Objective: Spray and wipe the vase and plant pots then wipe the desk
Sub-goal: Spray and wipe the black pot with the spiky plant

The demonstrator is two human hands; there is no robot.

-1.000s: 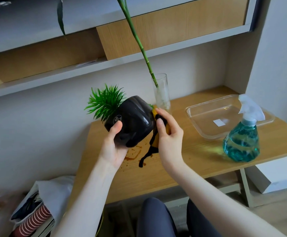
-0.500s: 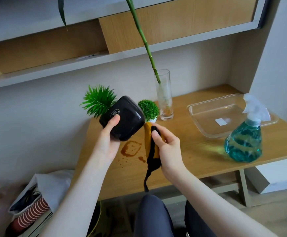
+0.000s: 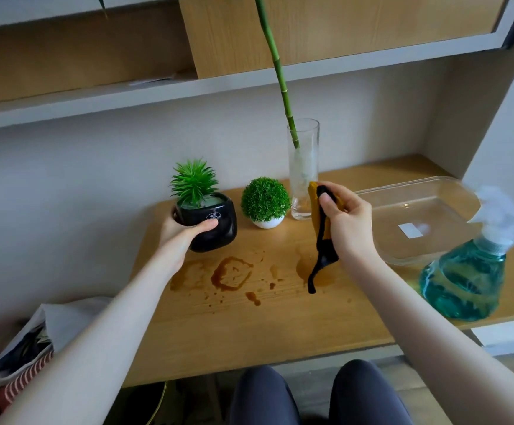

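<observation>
My left hand (image 3: 182,233) grips a black plant pot (image 3: 215,230) with a spiky green plant, standing upright at the back left of the wooden desk (image 3: 249,326). My right hand (image 3: 346,223) holds a mustard and black cloth (image 3: 321,243) that hangs down above the desk. Between the hands sits a small white pot (image 3: 267,223) with a round green plant. Behind it stands a tall glass vase (image 3: 303,170) with a bamboo stem. Brown spill stains (image 3: 231,273) mark the desk in front of the pots. A teal spray bottle (image 3: 467,277) stands at the right.
A clear glass tray (image 3: 451,188) lies at the back right of the desk. Shelves (image 3: 188,87) run along the wall above. A bag (image 3: 25,351) with items sits on the floor at the left. My knees show below the desk's front edge.
The left hand turned the tilted black pot upright and lowered it onto the desk at the back left. The right hand moved right with the cloth, away from the pot.
</observation>
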